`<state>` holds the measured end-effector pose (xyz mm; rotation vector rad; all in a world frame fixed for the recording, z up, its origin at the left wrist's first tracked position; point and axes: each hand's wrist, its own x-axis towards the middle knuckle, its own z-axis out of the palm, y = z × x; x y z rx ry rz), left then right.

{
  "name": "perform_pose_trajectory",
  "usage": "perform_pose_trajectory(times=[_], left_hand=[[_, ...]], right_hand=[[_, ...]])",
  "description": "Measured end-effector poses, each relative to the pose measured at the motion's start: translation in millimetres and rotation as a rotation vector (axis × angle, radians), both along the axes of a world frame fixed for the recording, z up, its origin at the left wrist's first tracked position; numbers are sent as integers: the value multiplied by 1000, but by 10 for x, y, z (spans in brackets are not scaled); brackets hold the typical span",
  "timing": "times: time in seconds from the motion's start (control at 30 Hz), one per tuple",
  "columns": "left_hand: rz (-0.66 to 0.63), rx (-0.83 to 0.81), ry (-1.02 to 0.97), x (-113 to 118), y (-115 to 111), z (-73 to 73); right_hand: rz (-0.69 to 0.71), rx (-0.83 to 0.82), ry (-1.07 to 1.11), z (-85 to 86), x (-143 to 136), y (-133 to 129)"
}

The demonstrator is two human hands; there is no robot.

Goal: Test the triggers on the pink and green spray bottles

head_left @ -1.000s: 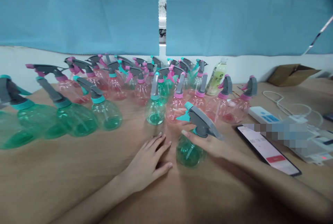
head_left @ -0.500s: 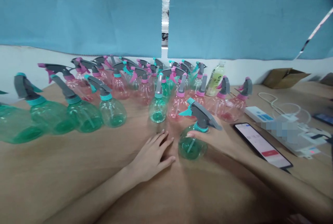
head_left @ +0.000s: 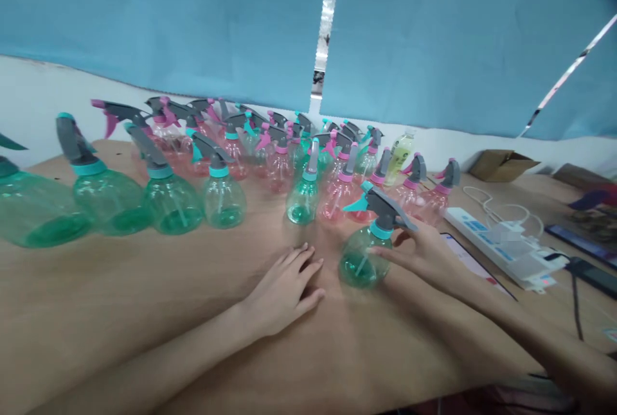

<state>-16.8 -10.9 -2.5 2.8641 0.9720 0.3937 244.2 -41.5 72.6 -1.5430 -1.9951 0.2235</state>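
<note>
My left hand (head_left: pixel 284 290) lies palm down on the table, its fingers stretched out and spread, holding nothing. Right of it stands a green spray bottle (head_left: pixel 361 261) with a grey and turquoise trigger head, upright on the table. My right hand (head_left: pixel 424 251) is at this bottle's right side. Its thumb overlaps the bottle's front, while the other fingers show beside the neck, apart from the thumb and loose of the bottle. Beyond my left hand is another green spray bottle (head_left: pixel 302 200), with a pink spray bottle (head_left: pixel 336 200) beside it.
Several green spray bottles (head_left: pixel 173 206) line the left side. Many pink and green ones crowd the back, near a labelled clear bottle (head_left: pixel 401 155). To the right are a phone (head_left: pixel 475 261), a white power strip (head_left: pixel 501 248), cables and a cardboard box (head_left: pixel 501 164).
My right hand has loosened around the green spray bottle and shifted right, so its fingers now show beside the neck. My left hand stays flat. The camera view has tilted and turned slightly.
</note>
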Motion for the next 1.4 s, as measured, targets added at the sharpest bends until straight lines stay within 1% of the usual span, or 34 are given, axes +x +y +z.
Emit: perform_pose_trajectory(times=[0.07, 0.17, 0.23, 0.33, 0.43, 0.53, 0.67, 0.73, 0.9, 1.1, 1.4], left_hand=[[-1, -7, -16, -128, -38, 10], [1, -2, -41, -349, -75, 22], [20, 7, -52, -502, -88, 36], [78, 6, -65, -724, -100, 66], [121, -2, -76, -919, -106, 92], [155, 10, -111, -1048, -107, 104], [182, -4, -161, -1097, -108, 117], [188, -17, -174, -1090, -111, 129], [208, -29, -208, -1077, -120, 160], [211, -50, -233, -1083, -116, 163], [208, -69, -251, -1086, -101, 160]], right_hand=[[7, -22, 29, 26, -97, 44], [86, -19, 74, 49, -317, 166], [146, -7, 91, 57, -504, 276], [189, 22, 89, 53, -815, 471], [257, 13, 104, 27, -1116, 684], [231, 61, 125, -6, -1345, 887], [123, 97, 98, -26, -1500, 1083], [95, 113, 68, -20, -1539, 1141], [65, 133, 16, 13, -1620, 1248], [57, 139, -47, 48, -1662, 1379], [56, 151, -48, 42, -1681, 1452]])
